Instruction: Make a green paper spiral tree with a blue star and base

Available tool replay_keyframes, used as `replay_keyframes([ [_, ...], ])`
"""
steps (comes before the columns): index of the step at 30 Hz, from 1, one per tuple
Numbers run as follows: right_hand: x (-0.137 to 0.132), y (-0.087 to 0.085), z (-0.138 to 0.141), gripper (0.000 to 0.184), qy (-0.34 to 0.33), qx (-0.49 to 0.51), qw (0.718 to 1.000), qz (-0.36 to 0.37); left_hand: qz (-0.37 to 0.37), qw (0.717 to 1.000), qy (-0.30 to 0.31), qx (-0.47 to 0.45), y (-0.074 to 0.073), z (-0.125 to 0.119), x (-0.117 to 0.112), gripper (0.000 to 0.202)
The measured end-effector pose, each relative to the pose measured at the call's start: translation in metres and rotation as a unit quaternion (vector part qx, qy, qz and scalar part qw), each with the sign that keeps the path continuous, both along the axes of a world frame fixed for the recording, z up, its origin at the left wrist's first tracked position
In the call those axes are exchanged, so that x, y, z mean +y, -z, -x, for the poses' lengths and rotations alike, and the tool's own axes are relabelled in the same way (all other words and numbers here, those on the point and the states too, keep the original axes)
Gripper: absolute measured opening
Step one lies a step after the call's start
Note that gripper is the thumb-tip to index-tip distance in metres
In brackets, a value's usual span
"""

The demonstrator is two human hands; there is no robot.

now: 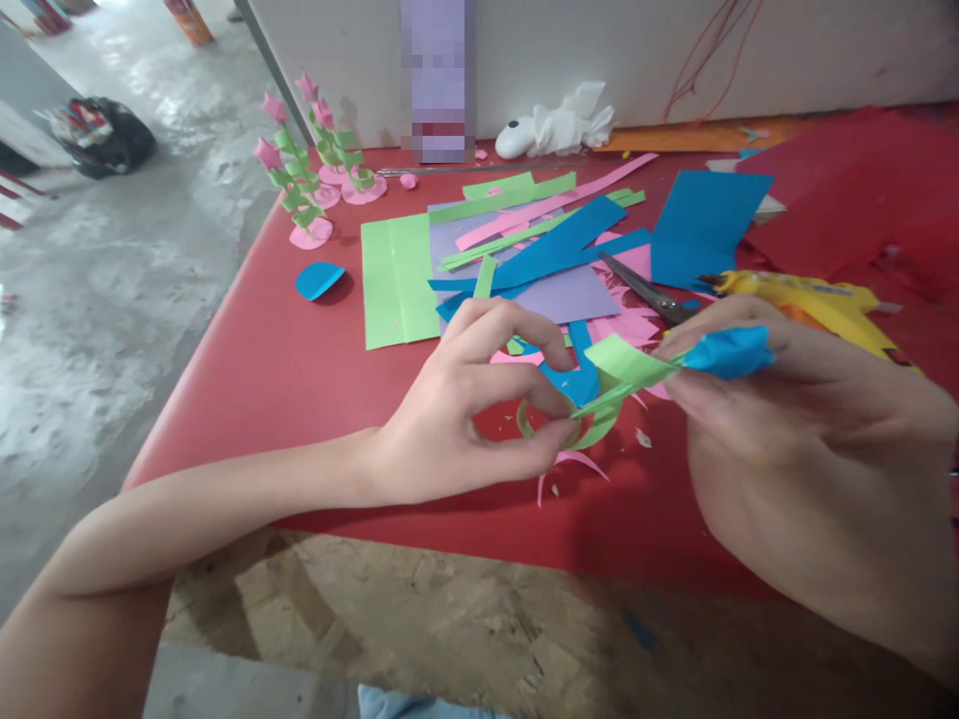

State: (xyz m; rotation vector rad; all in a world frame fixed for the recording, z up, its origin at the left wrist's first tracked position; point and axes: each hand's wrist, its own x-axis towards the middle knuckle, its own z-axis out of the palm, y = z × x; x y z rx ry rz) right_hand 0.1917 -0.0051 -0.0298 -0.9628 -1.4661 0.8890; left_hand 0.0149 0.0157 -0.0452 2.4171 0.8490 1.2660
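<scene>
A paper flower with a blue folded head [730,352] and a curled light-green stem [633,371] lies stretched between both hands. My left hand [442,409] pinches the stem's lower end between thumb and index finger, the other fingers curved apart. Just below the blue head, my right hand [794,419] grips the stem with thumb and fingertips. Loops of green strip hang round the stem near the left fingertips. Behind the right fingers, scissors [655,295] rest on paper scraps. A yellow glue gun [801,295] lies beyond the right hand, partly covered by it.
Pink paper flowers [304,215] on round pink bases stand at the table's back left, near a blue paper disc [320,282]. Green sheet [394,280], purple sheet [576,295], folded blue paper [708,225] and several strips cover the middle of the red table [300,399]. Crumpled white tissue [573,120] sits behind.
</scene>
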Motion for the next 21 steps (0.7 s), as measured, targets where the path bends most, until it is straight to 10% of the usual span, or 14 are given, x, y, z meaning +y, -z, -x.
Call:
replay_keyframes([
  [21,-0.0014,-0.0019,-0.0006,0.016,-0.005,-0.027,1.0,0.01,0.012,1.0,0.008,0.003,0.0012,0.0,-0.0007,0.015],
])
